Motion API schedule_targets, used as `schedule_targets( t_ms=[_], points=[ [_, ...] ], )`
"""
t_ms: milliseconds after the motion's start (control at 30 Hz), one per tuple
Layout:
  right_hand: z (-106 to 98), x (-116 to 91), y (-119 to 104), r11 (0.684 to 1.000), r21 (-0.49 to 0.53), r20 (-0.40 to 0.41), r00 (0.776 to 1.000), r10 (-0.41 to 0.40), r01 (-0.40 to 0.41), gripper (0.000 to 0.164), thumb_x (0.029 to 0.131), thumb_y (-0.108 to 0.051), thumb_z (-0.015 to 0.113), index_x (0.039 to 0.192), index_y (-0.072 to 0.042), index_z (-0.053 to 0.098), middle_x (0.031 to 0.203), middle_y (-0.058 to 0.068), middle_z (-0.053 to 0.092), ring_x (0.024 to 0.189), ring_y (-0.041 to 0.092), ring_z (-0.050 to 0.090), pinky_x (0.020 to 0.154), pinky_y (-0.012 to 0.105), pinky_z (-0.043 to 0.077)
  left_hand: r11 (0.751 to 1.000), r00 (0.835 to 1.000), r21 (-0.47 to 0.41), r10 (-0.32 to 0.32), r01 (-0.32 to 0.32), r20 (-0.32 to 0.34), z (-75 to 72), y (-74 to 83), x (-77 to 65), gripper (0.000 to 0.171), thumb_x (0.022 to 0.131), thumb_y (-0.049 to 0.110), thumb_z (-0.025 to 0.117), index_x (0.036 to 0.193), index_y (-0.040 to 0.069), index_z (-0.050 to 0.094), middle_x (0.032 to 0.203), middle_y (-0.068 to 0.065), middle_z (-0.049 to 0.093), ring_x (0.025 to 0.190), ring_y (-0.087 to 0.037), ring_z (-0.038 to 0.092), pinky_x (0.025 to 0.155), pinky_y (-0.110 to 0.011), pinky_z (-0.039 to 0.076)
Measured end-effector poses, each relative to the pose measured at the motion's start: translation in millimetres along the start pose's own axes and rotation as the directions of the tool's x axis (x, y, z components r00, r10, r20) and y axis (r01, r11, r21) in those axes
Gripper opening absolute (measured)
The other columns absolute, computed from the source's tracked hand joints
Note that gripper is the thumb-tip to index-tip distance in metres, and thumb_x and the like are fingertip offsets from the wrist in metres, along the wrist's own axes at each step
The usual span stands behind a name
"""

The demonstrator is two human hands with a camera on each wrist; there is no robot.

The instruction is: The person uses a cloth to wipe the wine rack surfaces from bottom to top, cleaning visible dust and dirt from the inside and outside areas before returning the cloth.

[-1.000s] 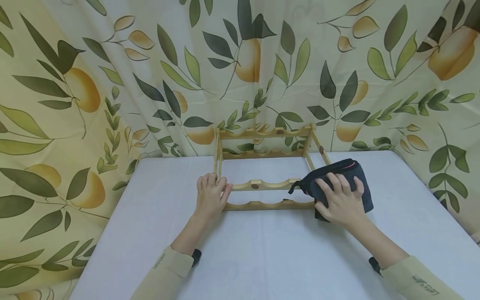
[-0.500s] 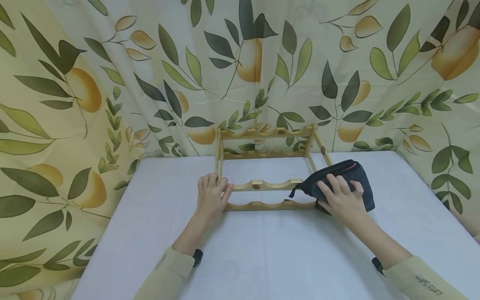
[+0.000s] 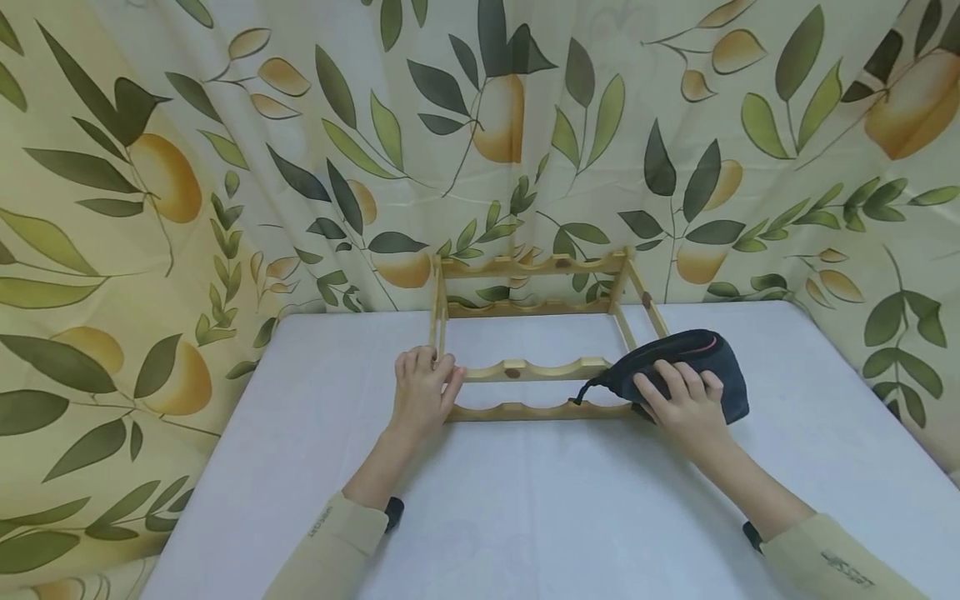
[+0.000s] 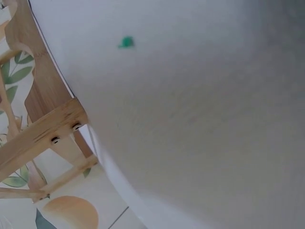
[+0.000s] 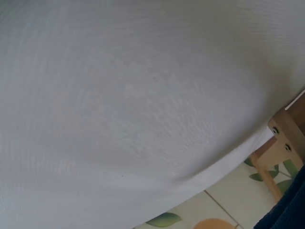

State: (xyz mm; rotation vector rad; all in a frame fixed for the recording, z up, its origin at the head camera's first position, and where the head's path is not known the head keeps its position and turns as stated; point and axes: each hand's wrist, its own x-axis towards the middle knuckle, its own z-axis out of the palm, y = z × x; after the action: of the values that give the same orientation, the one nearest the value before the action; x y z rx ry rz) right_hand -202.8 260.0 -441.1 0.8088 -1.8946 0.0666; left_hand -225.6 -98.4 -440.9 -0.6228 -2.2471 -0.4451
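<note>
The left hand (image 3: 423, 392) holds the wood rack (image 3: 517, 372). The right hand (image 3: 684, 412) grips the dark bag (image 3: 686, 348) at the rack's front right corner. A steady rack should help.

The person wears a pale khaki left sleeve of plain matte cloth (image 3: 341, 542) and a matching pale khaki right sleeve (image 3: 825, 546), each ending short of the wrist, so a stretch of forearm shows above the bare left hand (image 3: 422, 393) and the bare right hand (image 3: 690, 414). Small dark lettering (image 3: 318, 522) marks the left sleeve near its cuff; larger black lettering (image 3: 847, 568) marks the right — both too blurred to read. At the left cuff's inner edge sits a small, blocky black piece (image 3: 394, 512) — a similar dark black piece (image 3: 753, 537) shows at the right cuff.
</note>
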Motion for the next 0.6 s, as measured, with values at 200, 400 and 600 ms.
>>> schedule_targets(
  t_ms=[200,400,600],
  points=[
    [2.3,-0.1,-2.5,1.000,-0.010,-0.098,0.995,-0.002,0.001,0.023,0.099,-0.024,0.039,0.093,-0.009,0.056,0.090,0.021,0.054,0.077,0.037,0.044,0.063,0.050,0.023,1.000,1.000,0.001,-0.004,0.004,0.004,-0.3,-0.8,-0.6,0.046,0.099,0.043,0.022,0.081,0.010,0.050,0.090,-0.008,0.037,0.091,-0.029,0.038,0.081,-0.044,0.029],
    [5.2,3.1,-3.3,0.998,-0.056,-0.199,0.980,-0.010,-0.001,0.021,0.096,-0.019,0.045,0.087,-0.008,0.060,0.082,0.018,0.059,0.068,0.036,0.050,0.061,0.050,0.026,1.000,1.000,-0.004,-0.007,0.007,-0.006,-1.1,-0.6,0.3,0.047,0.099,0.043,0.023,0.080,0.010,0.049,0.089,-0.008,0.038,0.090,-0.029,0.038,0.081,-0.044,0.029],
    [8.0,2.0,-3.6,0.999,-0.051,-0.240,0.971,0.006,-0.019,0.021,0.092,-0.013,0.048,0.080,-0.005,0.062,0.075,0.018,0.061,0.062,0.036,0.052,0.060,0.049,0.025,1.000,1.000,0.000,-0.011,0.011,0.008,-0.9,-0.1,-0.2,0.047,0.099,0.043,0.022,0.081,0.010,0.050,0.089,-0.008,0.037,0.091,-0.029,0.038,0.082,-0.044,0.029]
  ],
)
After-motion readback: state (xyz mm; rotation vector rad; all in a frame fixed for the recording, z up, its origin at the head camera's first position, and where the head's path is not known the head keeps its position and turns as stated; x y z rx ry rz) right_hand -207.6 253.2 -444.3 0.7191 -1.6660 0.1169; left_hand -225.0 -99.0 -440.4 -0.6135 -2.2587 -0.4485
